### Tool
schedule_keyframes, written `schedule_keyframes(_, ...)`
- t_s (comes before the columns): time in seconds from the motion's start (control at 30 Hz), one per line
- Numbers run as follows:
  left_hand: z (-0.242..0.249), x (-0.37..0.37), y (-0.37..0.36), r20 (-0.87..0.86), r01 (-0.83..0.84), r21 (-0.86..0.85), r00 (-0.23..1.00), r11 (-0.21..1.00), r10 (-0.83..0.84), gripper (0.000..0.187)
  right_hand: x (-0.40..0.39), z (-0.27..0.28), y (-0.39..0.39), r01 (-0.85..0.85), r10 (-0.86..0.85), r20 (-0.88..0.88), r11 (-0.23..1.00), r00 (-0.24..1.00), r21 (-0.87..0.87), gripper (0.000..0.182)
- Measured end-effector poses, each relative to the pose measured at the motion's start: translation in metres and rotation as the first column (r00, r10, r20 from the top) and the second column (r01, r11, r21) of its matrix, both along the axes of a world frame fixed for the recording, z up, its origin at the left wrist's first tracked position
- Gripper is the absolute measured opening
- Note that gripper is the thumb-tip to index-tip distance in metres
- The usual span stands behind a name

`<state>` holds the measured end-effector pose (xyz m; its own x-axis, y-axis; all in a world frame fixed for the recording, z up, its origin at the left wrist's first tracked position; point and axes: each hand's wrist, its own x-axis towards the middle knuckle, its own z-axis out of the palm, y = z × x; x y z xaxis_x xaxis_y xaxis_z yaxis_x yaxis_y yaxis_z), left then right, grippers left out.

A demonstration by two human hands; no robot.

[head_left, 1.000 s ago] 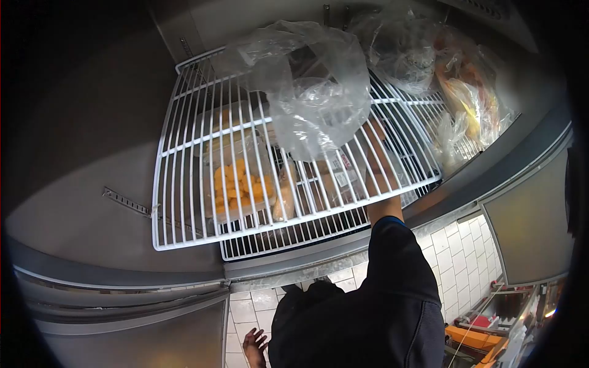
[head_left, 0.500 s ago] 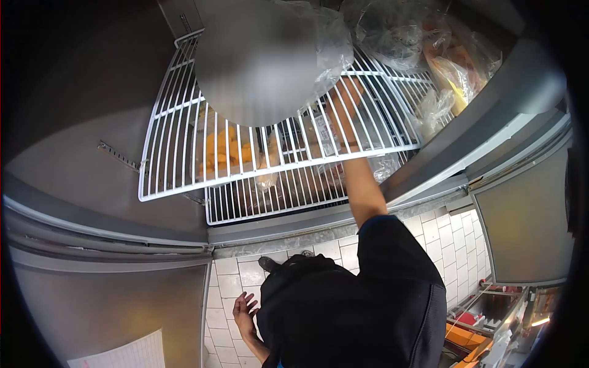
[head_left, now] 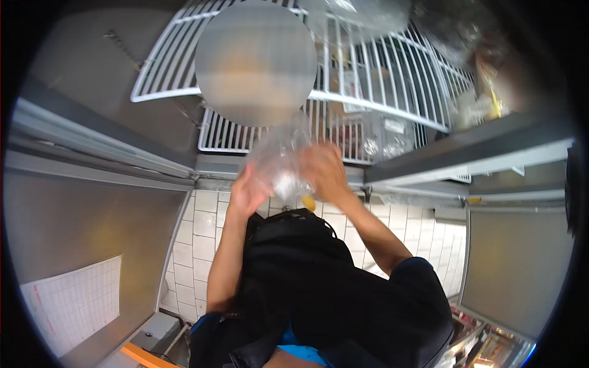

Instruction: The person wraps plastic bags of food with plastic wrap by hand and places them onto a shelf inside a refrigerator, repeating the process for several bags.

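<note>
- A clear plastic bag was held up between the left hand and the right hand, touching the fingers of both.
- The bag looked thin, crumpled and see-through, with a bright white glare low down, between the two sets of fingers.
- A small yellow lump showed at the bag's lower end, just below the right fingers — whether inside it, I could not tell.
- The left fingers curved up along the bag's near-left side; the right fingers bent over its other side. Motion blur hid the tips, so I could not tell whether either hand pinched the plastic.
- Just beyond the fingers ran the lower wire shelf, with clear packages to the right of the right fingers.
- Above and beyond both hands spread the upper wire shelf, white-barred. More clear plastic lay on it, far past the right fingers.
- A round blurred patch hid part of that shelf, straight beyond the left fingers.
- Well left of the left fingers, a lined paper sheet was on a grey door panel.
</note>
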<state>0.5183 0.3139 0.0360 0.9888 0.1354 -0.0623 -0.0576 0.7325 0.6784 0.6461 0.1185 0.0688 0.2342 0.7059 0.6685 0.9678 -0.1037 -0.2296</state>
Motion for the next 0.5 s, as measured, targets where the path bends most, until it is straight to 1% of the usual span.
schedule_keyframes(0.03, -0.026, 0.023, 0.002, -0.103, -0.113, -0.076, 0.989, 0.991, 0.105, 0.076, 0.006, -0.005, -0.001, 0.029, -0.03, -0.018, 0.999, 0.999, -0.023, 0.033)
schedule_keyframes(0.07, -0.048, 0.03, 0.003, -0.229, -0.228, -0.134, 0.954, 0.964, 0.194, 0.071, 0.004, -0.013, -0.004, 0.344, -0.313, -0.213, 0.931, 0.925, 0.125, 0.037)
schedule_keyframes(0.1, -0.046, 0.02, 0.003, -0.088, -0.215, -0.221, 0.976, 0.951, 0.201, 0.064, -0.008, -0.02, -0.013, 0.65, -0.531, -0.427, 0.732, 0.732, 0.205, 0.041)
schedule_keyframes(0.13, -0.039, 0.012, 0.01, 0.062, -0.196, -0.304, 0.973, 0.933, 0.224, 0.058, -0.026, -0.044, -0.036, 0.611, -0.517, -0.403, 0.777, 0.756, 0.149, 0.042)
schedule_keyframes(0.17, -0.049, -0.002, 0.021, 0.199, -0.079, -0.376, 0.966, 0.923, 0.164, 0.055, -0.045, -0.079, -0.061, 0.556, -0.486, -0.373, 0.825, 0.79, 0.102, 0.044)
schedule_keyframes(0.2, -0.059, -0.018, 0.032, 0.342, 0.041, -0.435, 0.932, 0.9, 0.123, 0.052, -0.068, -0.109, -0.08, 0.468, -0.442, -0.423, 0.883, 0.791, -0.048, 0.034)
schedule_keyframes(0.23, -0.067, -0.034, 0.041, 0.156, -0.146, -0.493, 0.955, 0.858, 0.253, 0.056, -0.086, -0.141, -0.1, 0.328, -0.333, -0.787, 0.928, 0.52, -0.176, 0.024)
schedule_keyframes(0.27, -0.074, -0.049, 0.043, -0.046, -0.331, -0.51, 0.932, 0.794, 0.36, 0.06, -0.092, -0.157, -0.112, 0.534, -0.289, -0.931, 0.835, 0.223, -0.131, 0.021)
schedule_keyframes(0.3, -0.08, -0.057, 0.039, -0.059, -0.309, -0.523, 0.943, 0.795, 0.328, 0.06, -0.095, -0.171, -0.126, 0.727, -0.144, -0.988, 0.672, -0.06, -0.142, 0.021)
schedule_keyframes(0.33, -0.083, -0.061, 0.033, -0.021, -0.302, -0.521, 0.94, 0.799, 0.342, 0.061, -0.106, -0.189, -0.149, 0.753, -0.157, -0.985, 0.64, -0.067, -0.153, 0.021)
schedule_keyframes(0.37, -0.085, -0.06, 0.031, 0.03, -0.289, -0.517, 0.935, 0.806, 0.355, 0.063, -0.111, -0.212, -0.177, 0.675, -0.26, -0.942, 0.658, -0.211, -0.333, 0.022)
schedule_keyframes(0.4, -0.103, -0.063, 0.037, 0.094, -0.181, -0.466, 0.963, 0.866, 0.252, 0.061, -0.119, -0.239, -0.206, 0.576, -0.351, -0.87, 0.652, -0.347, -0.493, 0.023)
schedule_keyframes(0.43, -0.132, -0.07, 0.044, 0.146, -0.063, -0.406, 0.98, 0.912, 0.133, 0.06, -0.14, -0.277, -0.239, 0.479, -0.282, -0.881, 0.754, -0.38, -0.449, 0.024)
schedule_keyframes(0.47, -0.151, -0.076, 0.053, 0.105, -0.015, -0.416, 0.992, 0.909, 0.065, 0.059, -0.155, -0.272, -0.252, 0.39, -0.335, -0.74, 0.684, -0.583, -0.617, 0.026)
schedule_keyframes(0.5, -0.166, -0.076, 0.064, 0.067, 0.038, -0.419, 0.998, 0.907, -0.011, 0.059, -0.168, -0.268, -0.261, 0.265, -0.345, -0.56, 0.62, -0.753, -0.738, 0.028)
